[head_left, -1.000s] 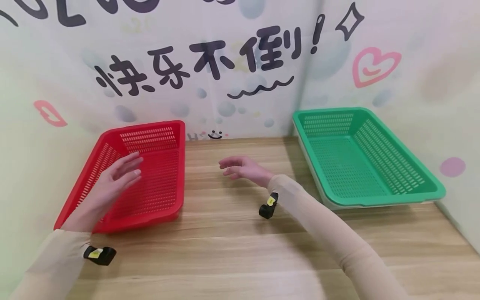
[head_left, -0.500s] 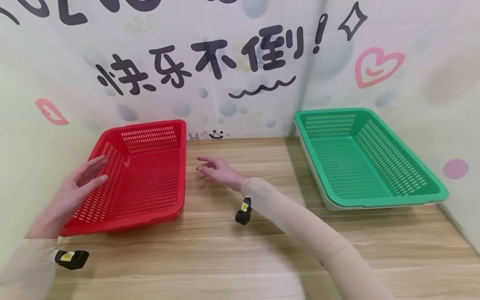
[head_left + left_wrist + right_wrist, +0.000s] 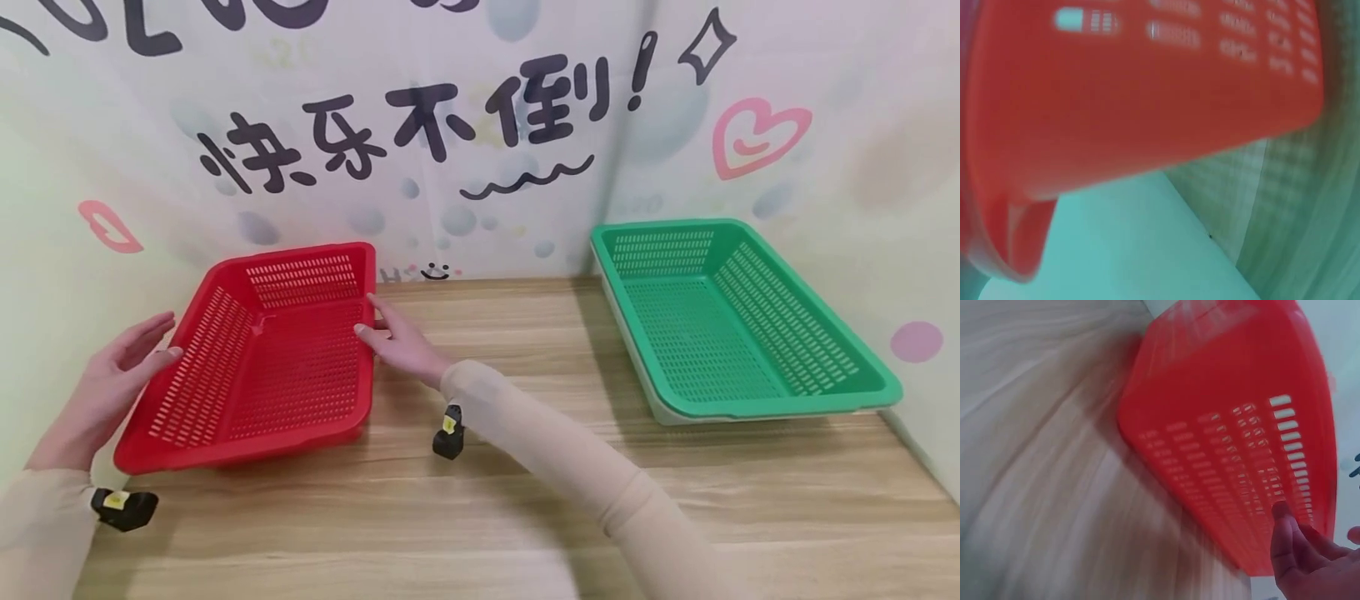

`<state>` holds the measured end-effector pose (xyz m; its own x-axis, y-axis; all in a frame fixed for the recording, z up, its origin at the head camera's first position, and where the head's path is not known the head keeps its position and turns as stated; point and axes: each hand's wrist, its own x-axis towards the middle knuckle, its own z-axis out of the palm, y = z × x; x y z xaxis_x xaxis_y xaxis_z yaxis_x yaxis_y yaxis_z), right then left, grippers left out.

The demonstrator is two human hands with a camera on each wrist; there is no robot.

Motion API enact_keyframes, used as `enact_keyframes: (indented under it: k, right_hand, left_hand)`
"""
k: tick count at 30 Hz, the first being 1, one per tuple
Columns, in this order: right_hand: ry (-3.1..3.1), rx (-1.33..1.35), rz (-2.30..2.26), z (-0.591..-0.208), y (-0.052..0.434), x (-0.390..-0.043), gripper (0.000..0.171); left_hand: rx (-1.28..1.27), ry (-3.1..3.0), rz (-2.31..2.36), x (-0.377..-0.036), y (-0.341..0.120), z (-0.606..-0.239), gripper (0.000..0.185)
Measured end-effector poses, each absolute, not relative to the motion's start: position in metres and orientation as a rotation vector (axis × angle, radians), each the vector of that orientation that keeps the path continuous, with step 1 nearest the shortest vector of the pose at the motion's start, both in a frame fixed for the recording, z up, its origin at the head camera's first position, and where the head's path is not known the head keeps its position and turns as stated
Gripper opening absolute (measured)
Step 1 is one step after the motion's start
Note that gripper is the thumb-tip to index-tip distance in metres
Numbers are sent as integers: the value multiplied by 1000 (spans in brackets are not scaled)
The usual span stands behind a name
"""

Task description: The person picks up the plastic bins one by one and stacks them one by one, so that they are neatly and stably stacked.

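A red plastic basket [image 3: 300,367] with slotted walls stands on the left of the table. My right hand [image 3: 403,343] is at its right rim, thumb over the rim and other fingers low along the outer side. In the right wrist view, a fingertip [image 3: 1280,509] overlaps the slotted outer wall, while the thumb shows a little apart at the frame's edge. Beside the left rim is my left hand [image 3: 105,387], fingers extended and thumb tip overlapping the rim. The left wrist view has the basket's outer wall [image 3: 1147,100] close up; the left fingers do not show there.
At the right of the wooden table [image 3: 480,500] stands a green slotted basket [image 3: 757,407] with a pale outer side. A printed wall sheet [image 3: 480,242] closes off the back, and side walls border both baskets.
My right hand has moved left across the table to the red basket's right rim. My left hand has drawn back from over the basket to its left side.
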<state>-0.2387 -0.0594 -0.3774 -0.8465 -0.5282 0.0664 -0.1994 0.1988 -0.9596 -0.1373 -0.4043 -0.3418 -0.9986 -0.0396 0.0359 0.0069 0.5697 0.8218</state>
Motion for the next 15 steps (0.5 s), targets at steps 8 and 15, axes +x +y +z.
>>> enact_keyframes:
  k: [8, 15]
  right_hand:
    - [2171, -659, -1717, -394, -65, -234, 64]
    - [2192, -658, -1707, -401, -64, -236, 63]
  left_hand:
    - [30, -2817, -1396, -143, -413, -341, 66]
    - [32, -2899, -1398, -150, -416, -341, 68]
